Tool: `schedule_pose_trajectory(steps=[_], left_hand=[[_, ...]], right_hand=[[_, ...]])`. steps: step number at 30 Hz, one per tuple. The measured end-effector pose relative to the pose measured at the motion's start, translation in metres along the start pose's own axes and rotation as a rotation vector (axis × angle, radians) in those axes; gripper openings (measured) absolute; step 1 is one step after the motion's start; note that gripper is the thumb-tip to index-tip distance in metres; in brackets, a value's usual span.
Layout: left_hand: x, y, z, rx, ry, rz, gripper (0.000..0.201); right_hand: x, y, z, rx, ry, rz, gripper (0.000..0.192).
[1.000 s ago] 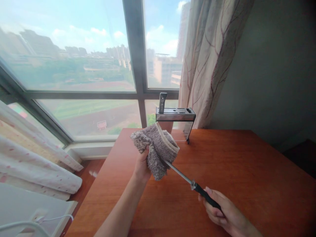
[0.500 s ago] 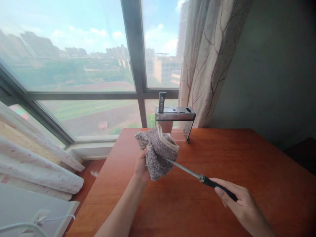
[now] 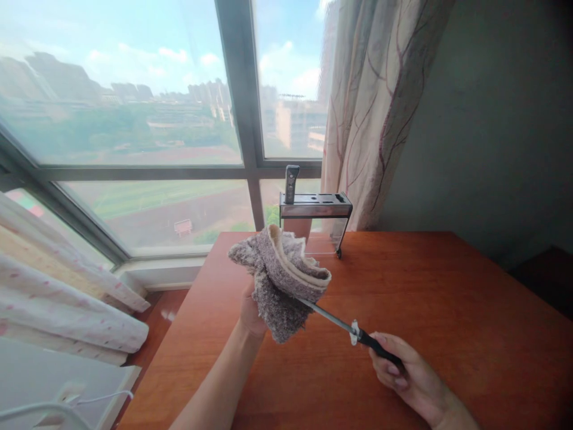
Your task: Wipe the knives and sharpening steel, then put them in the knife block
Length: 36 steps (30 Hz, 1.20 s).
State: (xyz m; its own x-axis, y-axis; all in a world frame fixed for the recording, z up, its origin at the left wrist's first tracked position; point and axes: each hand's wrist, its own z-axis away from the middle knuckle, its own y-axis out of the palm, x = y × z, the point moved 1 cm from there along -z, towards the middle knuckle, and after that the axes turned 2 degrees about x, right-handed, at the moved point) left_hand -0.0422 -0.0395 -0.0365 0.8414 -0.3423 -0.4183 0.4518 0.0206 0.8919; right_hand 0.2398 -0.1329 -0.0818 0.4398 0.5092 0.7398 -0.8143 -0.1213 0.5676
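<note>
My left hand (image 3: 252, 310) is closed on a grey-brown fluffy cloth (image 3: 286, 292) with a pale hem, held above the table; the cloth hides most of its fingers. A sharpening steel (image 3: 333, 318) with a thin metal rod, a small metal guard and a black handle slants from the cloth down to the right. The rod's far end is hidden in the cloth's folds. Its handle is gripped by my right hand (image 3: 407, 373), thumb along the top and fingers curled beneath.
A knife block (image 3: 317, 206) with a metal slotted top and clear sides stands at the back of the brown wooden table (image 3: 430, 292). One knife (image 3: 291, 184) stands in its left slot. Windows lie behind, with a curtain (image 3: 371, 107) on the right and another (image 3: 71, 304) on the left.
My right hand and the steel have moved left and slightly down, the guard coming nearer the cloth. The steel has turned about its length. The cloth is tilted and spread wider.
</note>
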Motion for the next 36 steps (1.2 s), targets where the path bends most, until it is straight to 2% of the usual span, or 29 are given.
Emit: schedule_pose_trajectory(steps=[4,8,11,14,16,19,22,26,28,33,36], left_hand=[[-0.002,0.003,-0.001,0.05,-0.01,0.029,0.039],[0.004,0.01,-0.011,0.092,0.067,0.101,0.042],[0.01,0.013,-0.016,0.072,0.149,0.139,0.047],[0.017,0.013,-0.017,0.022,0.146,0.148,0.054],[0.023,0.013,-0.015,0.003,0.079,0.13,0.055],[0.032,0.012,-0.013,-0.045,-0.007,0.069,0.044],[0.033,0.012,-0.012,-0.079,0.032,0.019,0.033],[0.027,0.015,-0.012,-0.1,0.073,-0.011,0.03],[0.025,0.017,-0.011,-0.112,0.089,-0.017,0.029],[0.02,0.018,-0.014,-0.159,0.167,-0.009,0.037],[0.017,0.013,-0.019,-0.192,0.193,0.008,0.04]], right_hand=[[0.0,0.012,0.003,-0.137,-0.153,0.158,0.033],[0.002,0.023,0.005,-0.3,-0.296,0.397,0.041],[-0.001,0.034,0.003,-0.373,-0.334,0.584,0.046],[-0.008,0.049,-0.004,-0.412,-0.367,0.663,0.048],[-0.013,0.059,-0.011,-0.413,-0.38,0.658,0.048],[-0.018,0.075,-0.02,-0.359,-0.363,0.602,0.048],[-0.022,0.087,-0.025,-0.228,-0.296,0.455,0.047],[-0.029,0.092,-0.024,-0.081,-0.211,0.255,0.045],[-0.032,0.087,-0.023,-0.099,-0.269,0.412,0.044],[-0.031,0.068,-0.021,-0.335,-0.783,1.271,0.034],[-0.03,0.065,-0.02,-0.411,-0.869,1.468,0.037]])
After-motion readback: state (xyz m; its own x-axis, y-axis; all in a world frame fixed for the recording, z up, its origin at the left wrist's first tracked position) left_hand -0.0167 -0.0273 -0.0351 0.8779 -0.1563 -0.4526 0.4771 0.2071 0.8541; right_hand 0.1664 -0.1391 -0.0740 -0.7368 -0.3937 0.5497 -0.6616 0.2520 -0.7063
